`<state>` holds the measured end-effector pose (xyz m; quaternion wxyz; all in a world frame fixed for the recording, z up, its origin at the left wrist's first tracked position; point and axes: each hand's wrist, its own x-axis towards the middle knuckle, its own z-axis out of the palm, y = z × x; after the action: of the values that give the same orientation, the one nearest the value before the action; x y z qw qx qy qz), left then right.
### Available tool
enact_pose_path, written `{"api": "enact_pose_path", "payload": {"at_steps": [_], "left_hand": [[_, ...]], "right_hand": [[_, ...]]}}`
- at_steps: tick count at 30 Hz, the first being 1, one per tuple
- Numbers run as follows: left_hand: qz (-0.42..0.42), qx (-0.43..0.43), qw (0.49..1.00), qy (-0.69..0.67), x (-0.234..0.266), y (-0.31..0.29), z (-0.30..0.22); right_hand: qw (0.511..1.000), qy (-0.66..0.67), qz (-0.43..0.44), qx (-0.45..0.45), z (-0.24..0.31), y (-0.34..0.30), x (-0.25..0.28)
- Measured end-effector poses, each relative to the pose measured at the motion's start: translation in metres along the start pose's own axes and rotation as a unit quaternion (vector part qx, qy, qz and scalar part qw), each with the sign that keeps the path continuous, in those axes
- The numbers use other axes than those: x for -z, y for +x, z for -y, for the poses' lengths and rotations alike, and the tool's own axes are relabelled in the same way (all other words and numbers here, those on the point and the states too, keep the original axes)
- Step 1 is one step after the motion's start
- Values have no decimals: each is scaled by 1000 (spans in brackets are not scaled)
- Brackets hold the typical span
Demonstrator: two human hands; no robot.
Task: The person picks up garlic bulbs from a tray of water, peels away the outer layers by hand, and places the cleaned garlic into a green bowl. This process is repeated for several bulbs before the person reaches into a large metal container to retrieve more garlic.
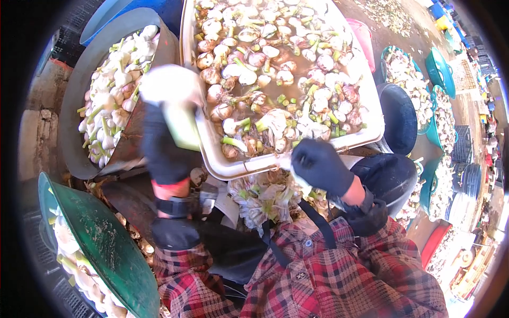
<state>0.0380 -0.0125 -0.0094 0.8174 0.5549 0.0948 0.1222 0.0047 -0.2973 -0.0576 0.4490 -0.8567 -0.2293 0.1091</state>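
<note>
My left hand (161, 140), in a black glove, is raised at the left side of the white tub (379, 114). It is closed around a garlic bulb (172, 85) whose pale green stem (183, 127) points down; both are smeared by motion. At the tub's near rim, my right hand (321, 167), also black-gloved, is closed with its fingers curled. Something thin and whitish shows beneath those fingers, too unclear to name. Brown water and many garlic bulbs (273, 122) with cut stems fill the tub. Peeled garlic skins (268, 199) lie heaped below its near edge.
Left of the tub stands a grey round container (79, 124) of cleaned white garlic. A tilted green basin (106, 254) with more bulbs is at lower left. To the right are a dark bucket (397, 119), a teal basket (441, 71) and several garlic-filled baskets.
</note>
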Motion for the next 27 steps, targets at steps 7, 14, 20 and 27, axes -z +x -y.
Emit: {"api": "enact_pose_path", "payload": {"at_steps": [7, 14, 20, 27], "left_hand": [[224, 54, 857, -462, 37, 16, -18], [46, 85, 984, -146, 6, 4, 10], [48, 148, 982, -108, -5, 7, 19], [-116, 350, 916, -161, -11, -1, 33]], "right_hand": [[964, -41, 241, 105, 23, 34, 3], [979, -200, 17, -20, 0, 187, -45], [971, -227, -59, -43, -31, 227, -81], [977, 186, -7, -104, -13, 176, -13]]}}
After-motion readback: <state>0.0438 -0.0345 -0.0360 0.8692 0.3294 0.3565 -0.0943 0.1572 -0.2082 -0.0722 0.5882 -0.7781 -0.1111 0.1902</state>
